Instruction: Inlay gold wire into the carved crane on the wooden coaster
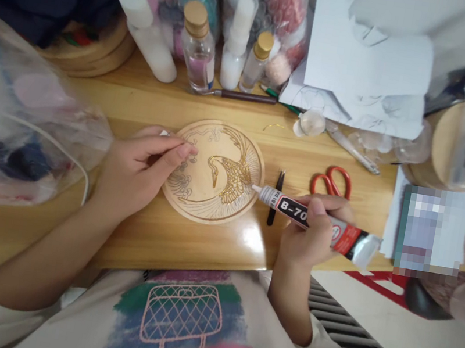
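Observation:
A round wooden plaque (192, 206) lies on the table, with a crane design outlined partly in gold. My right hand (312, 228) is wrapped round a B-7000 glue tube (343, 238), whose white nozzle touches or hovers just over the plaque's right side. At the plaque's left edge is my left hand (140, 168), thumb and forefinger pressed together; a small whitish bit shows by its fingers, but what they pinch is too small to name. Black tweezers (274, 204) lie between the plaque and my right hand. Red-handled scissors (332, 181) rest behind the tube.
Bottles (197, 62) and bags of coloured material (281, 5) stand along the back. A dark-handled tool (245, 96) lies before them. Papers (363, 71) and a pen (357, 150) are at the back right. A clear plastic bag (37, 125) covers the left side.

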Available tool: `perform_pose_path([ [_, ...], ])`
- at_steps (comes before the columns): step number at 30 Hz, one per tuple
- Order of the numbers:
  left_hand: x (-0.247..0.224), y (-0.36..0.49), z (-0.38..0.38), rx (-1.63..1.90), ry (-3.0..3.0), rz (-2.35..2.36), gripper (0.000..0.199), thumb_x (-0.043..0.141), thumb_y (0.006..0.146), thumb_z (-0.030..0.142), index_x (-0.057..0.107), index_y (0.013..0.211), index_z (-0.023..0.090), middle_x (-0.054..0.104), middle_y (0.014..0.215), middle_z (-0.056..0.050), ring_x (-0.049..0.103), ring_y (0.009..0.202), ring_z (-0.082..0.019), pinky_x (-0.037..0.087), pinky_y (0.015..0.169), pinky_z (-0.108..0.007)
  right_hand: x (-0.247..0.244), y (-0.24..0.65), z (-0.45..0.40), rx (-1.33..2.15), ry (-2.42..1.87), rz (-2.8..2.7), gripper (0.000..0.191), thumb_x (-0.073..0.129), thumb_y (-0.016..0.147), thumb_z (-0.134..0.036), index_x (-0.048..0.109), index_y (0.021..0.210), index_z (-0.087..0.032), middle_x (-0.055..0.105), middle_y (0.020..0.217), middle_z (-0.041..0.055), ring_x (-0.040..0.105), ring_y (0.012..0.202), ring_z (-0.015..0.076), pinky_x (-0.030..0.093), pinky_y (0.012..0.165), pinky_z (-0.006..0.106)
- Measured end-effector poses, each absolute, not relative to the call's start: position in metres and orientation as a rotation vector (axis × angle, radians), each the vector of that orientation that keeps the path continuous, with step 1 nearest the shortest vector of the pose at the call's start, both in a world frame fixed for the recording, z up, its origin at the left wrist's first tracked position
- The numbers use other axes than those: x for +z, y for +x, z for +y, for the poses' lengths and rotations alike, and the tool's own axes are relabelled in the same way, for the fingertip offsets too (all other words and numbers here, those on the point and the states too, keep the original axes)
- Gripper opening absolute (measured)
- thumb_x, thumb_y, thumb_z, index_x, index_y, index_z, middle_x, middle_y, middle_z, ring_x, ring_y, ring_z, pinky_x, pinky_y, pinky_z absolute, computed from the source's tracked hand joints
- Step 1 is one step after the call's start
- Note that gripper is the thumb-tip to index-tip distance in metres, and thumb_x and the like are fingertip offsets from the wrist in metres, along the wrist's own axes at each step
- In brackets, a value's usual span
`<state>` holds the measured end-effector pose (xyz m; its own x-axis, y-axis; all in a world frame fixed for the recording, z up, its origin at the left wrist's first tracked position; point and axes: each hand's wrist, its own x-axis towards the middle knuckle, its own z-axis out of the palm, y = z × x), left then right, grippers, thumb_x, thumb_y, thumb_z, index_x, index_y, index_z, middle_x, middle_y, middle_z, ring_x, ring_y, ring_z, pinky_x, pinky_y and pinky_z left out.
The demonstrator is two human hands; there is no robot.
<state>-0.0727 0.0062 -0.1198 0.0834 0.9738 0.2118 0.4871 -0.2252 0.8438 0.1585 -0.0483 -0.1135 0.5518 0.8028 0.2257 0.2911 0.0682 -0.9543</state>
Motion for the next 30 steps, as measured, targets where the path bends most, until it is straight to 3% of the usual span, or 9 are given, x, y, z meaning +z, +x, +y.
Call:
perform_pose_path([
  [3,-0.123,-0.073,0.008,1.084,1.798,1.416,0.011,0.067,0.090,0.023,0.078,0.089,0.023,0.070,0.072,0.003,0.062,0.067,-0.009,0.046,0.055,-0.020,-0.116,0.160,-0.040,0.534,-1.430,-0.794,0.015,0.057,0.074,-0.025,0.056,0.059,-0.023,0.056,0.054,-0.0038,0.051,0.046,0.0115,0.037,0.043,0.023],
  [7,-0.123,-0.073,0.009,1.151,1.875,1.376,0.012,0.065,0.090,0.023,0.077,0.085,0.022,0.066,0.066,0.003,0.060,0.063,-0.010,0.045,0.053,-0.022,-0.118,0.168,-0.029,0.767,-1.299,-0.587,0.019,0.058,0.070,-0.032,0.047,0.057,-0.023,0.047,0.051,-0.0071,0.030,0.035,0.0051,0.021,0.032,0.019],
  [10,-0.117,-0.071,0.005,1.189,2.099,1.343,0.013,0.062,0.092,0.020,0.075,0.088,0.020,0.067,0.076,0.000,0.062,0.070,-0.012,0.049,0.061,-0.024,-0.118,0.176,-0.023,0.965,-1.178,-0.538,0.023,0.060,0.071,-0.039,0.049,0.060,-0.022,0.038,0.047,-0.0094,0.023,0.032,0.0045,0.015,0.030,0.018],
  [18,-0.074,-0.052,-0.024,0.959,2.610,0.714,0.017,0.051,0.097,0.016,0.068,0.096,0.017,0.072,0.105,-0.008,0.067,0.096,-0.018,0.055,0.084,-0.035,-0.090,0.167,-0.038,1.584,-0.799,-0.486,0.023,0.069,0.074,-0.041,0.060,0.067,-0.021,0.040,0.039,-0.0096,0.025,0.032,0.0055,0.026,0.034,0.017],
  [23,-0.040,-0.041,-0.042,0.969,2.683,0.552,0.017,0.048,0.100,0.017,0.065,0.098,0.016,0.071,0.116,-0.013,0.069,0.101,-0.018,0.057,0.087,-0.035,-0.068,0.156,-0.059,1.570,-0.703,-0.577,0.022,0.064,0.079,-0.039,0.059,0.067,-0.021,0.038,0.041,-0.0095,0.023,0.033,0.0059,0.024,0.032,0.016],
  [30,-0.024,-0.035,-0.059,0.979,2.683,0.518,0.017,0.047,0.099,0.019,0.063,0.094,0.022,0.070,0.120,-0.010,0.065,0.110,-0.018,0.054,0.100,-0.037,-0.060,0.156,-0.074,1.490,-0.668,-0.639,0.024,0.062,0.081,-0.040,0.055,0.068,-0.022,0.032,0.044,-0.0106,0.018,0.034,0.0050,0.023,0.031,0.015],
])
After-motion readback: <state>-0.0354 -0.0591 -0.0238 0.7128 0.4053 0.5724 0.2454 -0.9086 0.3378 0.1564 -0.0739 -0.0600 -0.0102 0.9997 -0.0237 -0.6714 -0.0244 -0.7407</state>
